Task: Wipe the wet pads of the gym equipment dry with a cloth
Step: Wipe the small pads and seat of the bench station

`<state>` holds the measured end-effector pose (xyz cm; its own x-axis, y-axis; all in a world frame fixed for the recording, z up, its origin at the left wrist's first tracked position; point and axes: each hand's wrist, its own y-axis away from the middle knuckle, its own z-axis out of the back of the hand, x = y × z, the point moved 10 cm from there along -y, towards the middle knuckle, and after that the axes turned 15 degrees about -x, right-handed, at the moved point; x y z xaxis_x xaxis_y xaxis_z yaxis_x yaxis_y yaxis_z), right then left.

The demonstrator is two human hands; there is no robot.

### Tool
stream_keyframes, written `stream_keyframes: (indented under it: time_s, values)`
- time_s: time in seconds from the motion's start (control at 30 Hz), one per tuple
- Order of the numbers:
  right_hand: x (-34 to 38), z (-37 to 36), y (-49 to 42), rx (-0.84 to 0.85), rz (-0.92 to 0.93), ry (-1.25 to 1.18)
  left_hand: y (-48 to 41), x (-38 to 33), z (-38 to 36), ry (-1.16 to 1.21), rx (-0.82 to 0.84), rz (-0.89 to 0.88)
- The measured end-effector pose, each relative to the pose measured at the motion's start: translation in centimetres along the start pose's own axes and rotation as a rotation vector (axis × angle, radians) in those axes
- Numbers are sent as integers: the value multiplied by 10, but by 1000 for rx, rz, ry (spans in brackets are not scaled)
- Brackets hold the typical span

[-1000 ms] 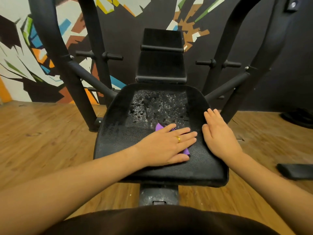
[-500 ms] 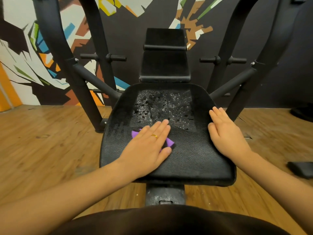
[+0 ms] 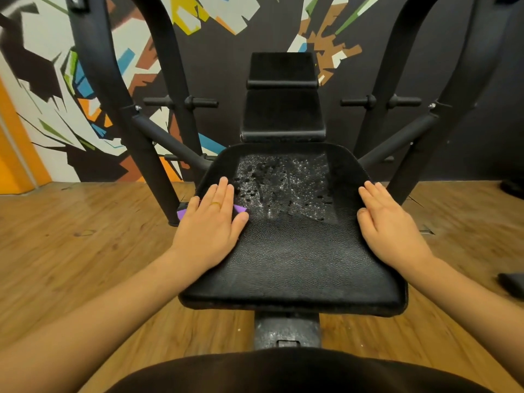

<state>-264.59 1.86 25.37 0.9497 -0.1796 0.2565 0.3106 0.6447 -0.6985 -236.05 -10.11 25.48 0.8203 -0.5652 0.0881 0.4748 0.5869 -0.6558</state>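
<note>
A: Where do we find the purple cloth (image 3: 240, 209)?

B: Under the left hand (image 3: 211, 222), at the left edge of the seat pad (image 3: 289, 268). We see only two corners of it: one pokes out between forefinger and thumb, the other on the little-finger side, past the pad's edge.

A: And how does that hand lie?

B: Flat, palm down, fingers straight and close together, pressing the cloth onto the pad. There is a gold ring (image 3: 216, 204) on one finger.

A: The right hand (image 3: 388, 225)?

B: Also flat, with straight fingers. It rests on the raised right edge of the seat pad and holds nothing.

A: Where do we see the wet?

B: Water droplets (image 3: 279, 182) bead over the far middle of the seat pad, between the two hands and beyond the fingertips. The near half shows only its pebbled black grain.

A: What stands behind?

B: The back pad (image 3: 282, 114) rises upright just past the seat. We cannot tell whether it is wet; it is too dark. The black frame (image 3: 147, 165) stands on both sides on a wooden floor (image 3: 71, 251), against a painted mural (image 3: 42, 89).
</note>
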Motion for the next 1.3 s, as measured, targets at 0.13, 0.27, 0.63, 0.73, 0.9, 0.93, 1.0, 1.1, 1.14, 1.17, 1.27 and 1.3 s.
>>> stream_keyframes:
  time_s: [0.13,0.27,0.63,0.73,0.9,0.93,1.0,1.1,1.14,1.17,1.27,1.3]
  values:
    - [1,1,0,-4,2,7,9,-1,8,123,78,-41]
    - [0,0,0,-8,6,10,10,18,19,94,120,-191]
    - [1,3,0,-27,-8,-2,-5,42,34,-5,-136,145]
    - [-1,3,1,-30,-16,-4,2,50,34,278,-296,212]
    - [-1,3,1,-31,-15,-9,14,20,42,424,-357,-89]
    - [-1,3,1,-31,-16,-9,14,20,38,424,-314,-102]
    - [-1,3,0,-33,-16,-14,18,25,31,442,-248,-115]
    - [1,4,1,-25,-17,-17,35,32,17,466,-77,-168]
    - [1,4,1,-23,-16,-15,44,30,11,442,8,-204]
    - [1,5,1,-23,-14,-11,51,29,7,402,58,-239]
    - [1,6,1,-26,-15,-11,55,25,4,313,65,-240]
    - [1,6,1,-26,-17,-10,52,24,4,299,49,-209]
